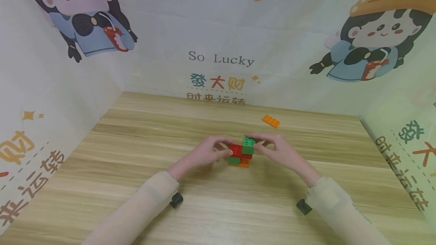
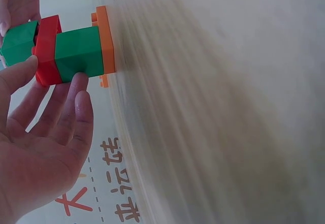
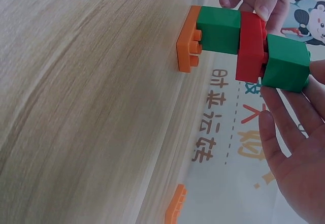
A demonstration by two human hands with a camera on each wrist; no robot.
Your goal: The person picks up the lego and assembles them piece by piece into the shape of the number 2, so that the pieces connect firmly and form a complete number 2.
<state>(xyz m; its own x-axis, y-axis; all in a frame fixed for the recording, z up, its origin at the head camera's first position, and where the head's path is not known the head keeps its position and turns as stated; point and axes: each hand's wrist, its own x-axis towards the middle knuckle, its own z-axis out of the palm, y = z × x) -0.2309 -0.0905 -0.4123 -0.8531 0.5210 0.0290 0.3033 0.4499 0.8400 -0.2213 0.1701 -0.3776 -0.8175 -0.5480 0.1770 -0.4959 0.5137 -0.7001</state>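
A small stack of toy building blocks stands on the wooden table. Its base is an orange plate [image 2: 105, 41], with a green block [image 2: 78, 54] on the plate's left end. Across that block lies a flat red block [image 3: 250, 51], its right end jutting past the green one. My left hand [image 1: 206, 152] pinches the red block's left end between thumb and fingers. My right hand [image 1: 282, 150] holds a second green block [image 3: 287, 64] over the red block's right end. Red studs show in a narrow gap between these two in the right wrist view.
Another orange plate [image 1: 271, 121] lies studs up toward the back of the table [image 1: 153, 116], behind the right hand. Printed cloth walls [image 1: 163, 29] rise at the back and both sides. A black device [image 1: 176, 200] sits under the left wrist, and another black device [image 1: 304, 207] under the right.
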